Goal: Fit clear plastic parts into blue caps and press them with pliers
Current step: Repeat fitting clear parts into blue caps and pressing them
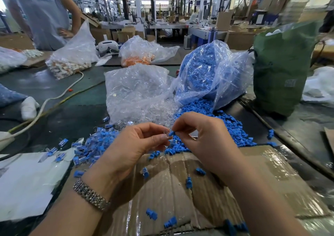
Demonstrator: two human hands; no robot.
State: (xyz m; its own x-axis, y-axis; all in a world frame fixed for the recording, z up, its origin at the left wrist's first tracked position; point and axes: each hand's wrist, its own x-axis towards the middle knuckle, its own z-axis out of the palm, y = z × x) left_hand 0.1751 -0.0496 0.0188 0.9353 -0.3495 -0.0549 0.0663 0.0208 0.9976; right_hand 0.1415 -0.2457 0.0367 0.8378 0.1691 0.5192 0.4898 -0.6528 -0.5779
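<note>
- We hold our left hand and right hand close together above a flat cardboard sheet.
- Our right fingers pinch a small blue cap.
- Our left fingertips pinch a tiny clear part right next to the cap. The two bits touch, but we cannot tell if the clear part is inside the cap.
- A shiny watch sits on our left wrist.
- A big clear bag of blue caps lies behind our hands. Caps spill out of it in a blue heap by our right hand.
- A bag of clear parts lies just left of the blue bag.
- A pile of joined blue-and-clear pieces lies left of our left hand.
- Loose caps lie here and there on the cardboard.
- A white sheet lies at the left.
- A green bag stands at the right.
- A bag of orange bits lies farther back.
- A person stands at the far left, hand on hip.
</note>
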